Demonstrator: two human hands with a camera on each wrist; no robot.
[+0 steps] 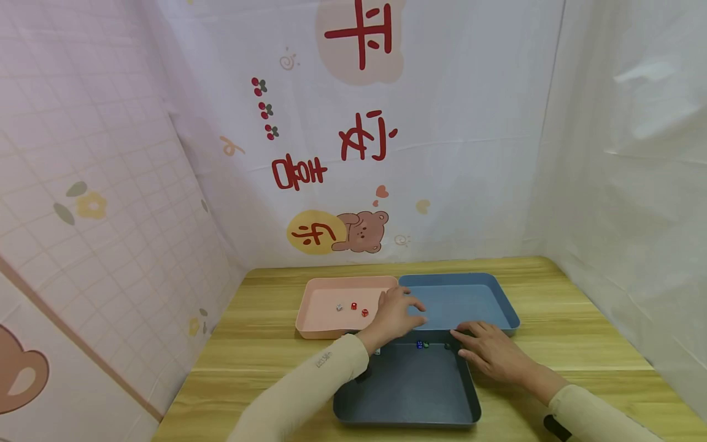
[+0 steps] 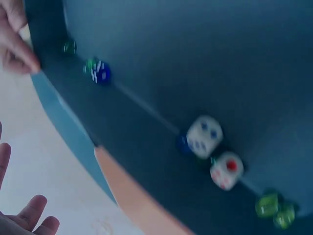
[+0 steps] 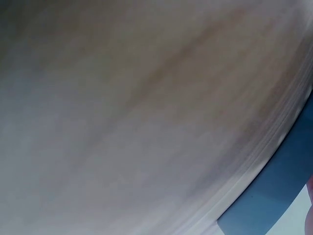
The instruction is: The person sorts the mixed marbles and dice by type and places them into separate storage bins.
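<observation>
We see the left hand (image 1: 393,312), fingers parted, above where the pink tray (image 1: 323,322) meets the blue tray (image 1: 464,301). Our right hand (image 1: 490,353), fingers extended, touches the dark tray (image 1: 409,390) at its far right corner. Small dice (image 1: 420,345) line that tray's far wall; three others (image 1: 354,306) lie in the pink tray.

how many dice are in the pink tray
3: a pale die on the left, a red die in the middle, another red die nearest the left hand. The hand may hide more.
</observation>
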